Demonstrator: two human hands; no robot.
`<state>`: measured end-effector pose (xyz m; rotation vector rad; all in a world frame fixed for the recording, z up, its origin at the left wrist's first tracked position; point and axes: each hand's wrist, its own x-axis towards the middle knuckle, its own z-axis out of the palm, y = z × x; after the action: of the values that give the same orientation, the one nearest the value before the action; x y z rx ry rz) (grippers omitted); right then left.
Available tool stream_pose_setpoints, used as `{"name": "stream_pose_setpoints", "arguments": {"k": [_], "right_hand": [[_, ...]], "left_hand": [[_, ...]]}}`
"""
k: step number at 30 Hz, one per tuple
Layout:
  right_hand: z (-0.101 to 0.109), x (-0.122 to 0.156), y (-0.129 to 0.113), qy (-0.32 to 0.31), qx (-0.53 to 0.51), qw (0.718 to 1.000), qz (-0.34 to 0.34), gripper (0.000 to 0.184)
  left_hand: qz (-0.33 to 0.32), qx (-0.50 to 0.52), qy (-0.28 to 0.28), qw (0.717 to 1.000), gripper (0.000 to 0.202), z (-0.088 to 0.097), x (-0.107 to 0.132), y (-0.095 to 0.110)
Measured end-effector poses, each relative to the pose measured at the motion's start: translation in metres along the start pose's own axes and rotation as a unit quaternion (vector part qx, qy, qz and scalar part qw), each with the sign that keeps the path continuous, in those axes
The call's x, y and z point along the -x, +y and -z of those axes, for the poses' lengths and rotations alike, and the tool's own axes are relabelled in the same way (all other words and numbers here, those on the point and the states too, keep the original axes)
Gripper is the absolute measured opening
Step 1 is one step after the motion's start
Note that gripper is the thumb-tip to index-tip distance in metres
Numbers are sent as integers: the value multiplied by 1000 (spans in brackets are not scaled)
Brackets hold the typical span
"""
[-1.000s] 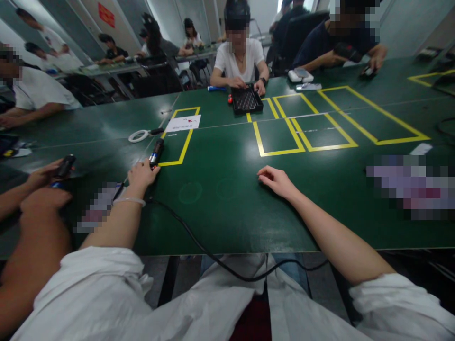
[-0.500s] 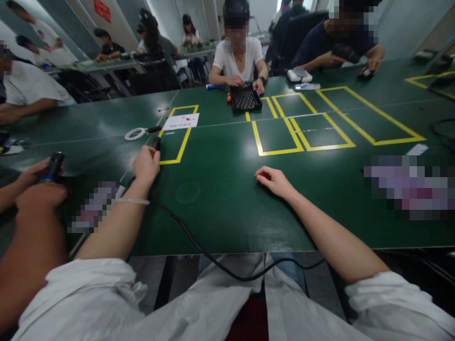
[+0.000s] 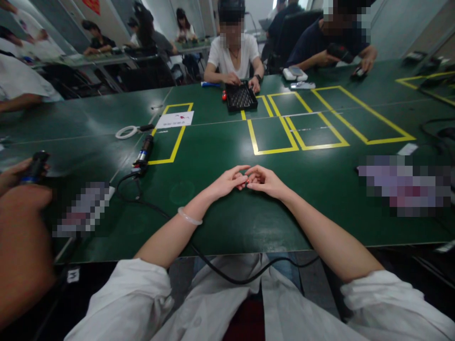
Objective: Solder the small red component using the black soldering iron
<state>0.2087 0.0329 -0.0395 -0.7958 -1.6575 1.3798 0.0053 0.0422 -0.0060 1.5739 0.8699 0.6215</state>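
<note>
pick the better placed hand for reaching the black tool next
The left hand, probably: it is nearer the tool, which lies to its left; the right hand is farther off.

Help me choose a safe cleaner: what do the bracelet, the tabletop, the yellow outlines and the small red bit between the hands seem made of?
Bracelet: pale, translucent and smooth-looking, so perhaps stone, glass or plastic.
Tabletop: semi-gloss green, probably laminate or coated board, given its soft reflections.
Yellow outlines: likely matte adhesive tape, being flat, even-width strips.
Small red bit: too small to tell.
</note>
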Motion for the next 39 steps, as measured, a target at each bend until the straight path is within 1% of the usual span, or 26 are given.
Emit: {"name": "stream_pose_setpoints", "arguments": {"k": [4, 8, 10, 13, 18, 20, 25, 28, 35, 39], "right_hand": [[-4, 0, 1, -4, 11, 1000, 2, 30], [-4, 0, 0, 10, 36, 999, 4, 29], [-2, 0, -1, 29, 61, 998, 7, 30], [0, 1, -2, 47, 101, 994, 15, 29], [0, 1, -1, 40, 146, 988, 43, 24], [0, 1, 0, 40, 140, 988, 42, 26], [1, 0, 3, 51, 76, 996, -3, 29], [2, 0, 1, 43, 96, 994, -12, 29], [1, 0, -3, 52, 122, 991, 5, 24], [0, -1, -2, 56, 116, 992, 16, 27]], "left_hand": [[6, 37, 17, 999, 62, -3, -2, -13], [26, 119, 43, 992, 49, -1, -4, -20], [30, 130, 45, 990, 45, 0, -4, -22], [30, 112, 41, 992, 43, 1, -3, -24], [11, 72, 35, 997, 37, -1, -1, -22], [7, 68, 34, 997, 36, -2, 0, -21], [-13, 62, 37, 997, 36, -4, 1, -21], [-27, 47, 32, 998, 34, -4, 2, -20], [-15, 51, 42, 998, 35, -4, 1, -19], [-20, 55, 37, 998, 34, -3, 1, -20]]}}
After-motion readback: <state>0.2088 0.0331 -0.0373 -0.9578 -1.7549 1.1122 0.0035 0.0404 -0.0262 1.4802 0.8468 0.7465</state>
